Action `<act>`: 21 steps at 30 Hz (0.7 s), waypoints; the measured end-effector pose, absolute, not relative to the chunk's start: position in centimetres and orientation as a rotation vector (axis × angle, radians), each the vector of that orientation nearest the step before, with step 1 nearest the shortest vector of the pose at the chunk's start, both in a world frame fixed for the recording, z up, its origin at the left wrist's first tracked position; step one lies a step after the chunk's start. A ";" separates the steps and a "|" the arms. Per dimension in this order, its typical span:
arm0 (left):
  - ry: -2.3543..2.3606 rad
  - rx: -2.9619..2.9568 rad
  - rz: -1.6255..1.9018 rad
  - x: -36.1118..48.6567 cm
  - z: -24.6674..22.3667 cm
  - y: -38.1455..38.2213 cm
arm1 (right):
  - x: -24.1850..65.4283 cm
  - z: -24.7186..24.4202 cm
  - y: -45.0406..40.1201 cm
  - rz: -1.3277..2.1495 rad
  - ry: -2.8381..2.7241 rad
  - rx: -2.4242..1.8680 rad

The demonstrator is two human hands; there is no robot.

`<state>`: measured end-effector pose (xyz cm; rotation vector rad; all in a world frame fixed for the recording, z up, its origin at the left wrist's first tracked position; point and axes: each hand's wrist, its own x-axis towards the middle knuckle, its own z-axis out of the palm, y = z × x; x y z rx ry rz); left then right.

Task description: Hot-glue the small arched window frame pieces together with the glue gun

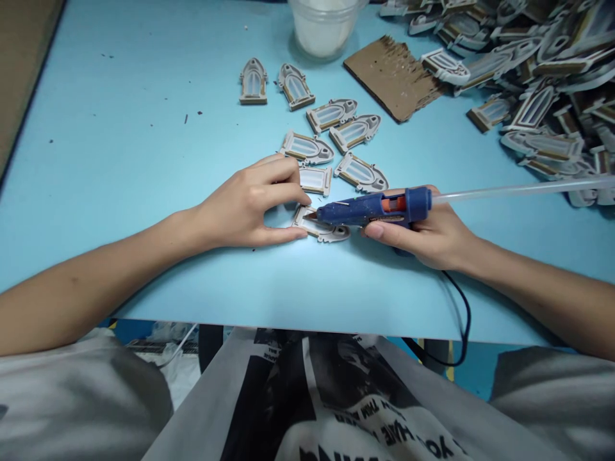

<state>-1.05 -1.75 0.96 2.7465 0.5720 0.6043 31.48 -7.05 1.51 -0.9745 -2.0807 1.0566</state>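
My right hand [427,237] is wrapped round a blue hot glue gun [360,210], with a long clear glue stick [519,190] coming out of its back end. The gun's nozzle points left, at or just above a small arched window piece [331,232] lying on the table. Thumb and fingers of my left hand [264,198] grip the left end of that piece. Just beyond it lie several similar white-and-gold window pieces [361,173], one of them [314,179] partly behind my left fingers.
A large heap of window pieces [542,144] covers the right back of the light blue table [120,160]. Near it lie a torn cardboard piece [389,77] and a clear plastic tub [324,29] with whitish contents. The gun's black cord [467,320] hangs over the front edge.
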 end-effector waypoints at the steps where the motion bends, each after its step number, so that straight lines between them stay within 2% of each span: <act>1: 0.570 2.742 0.610 -1.0 1.0 -1.7 | 31.6 1.3 -7.1 1.141 -2.017 -0.994; 5: 0.582 2.729 0.603 -1.0 1.0 -1.7 | 31.7 0.8 -7.1 1.305 -1.673 -0.946; 10: 0.524 2.759 0.612 -1.0 0.8 -1.6 | 30.9 0.8 -6.9 1.297 -1.343 -0.931; 14: 0.492 2.770 0.720 -1.9 0.7 -0.1 | 30.7 0.9 -7.0 1.301 -1.280 -0.997; 19: 1.007 2.737 1.024 -5.0 -0.2 3.7 | 31.0 0.9 -7.1 1.297 -1.378 -1.012; 21: 1.231 2.671 1.041 -6.2 -1.2 5.4 | 31.2 0.8 -7.1 1.296 -1.402 -1.020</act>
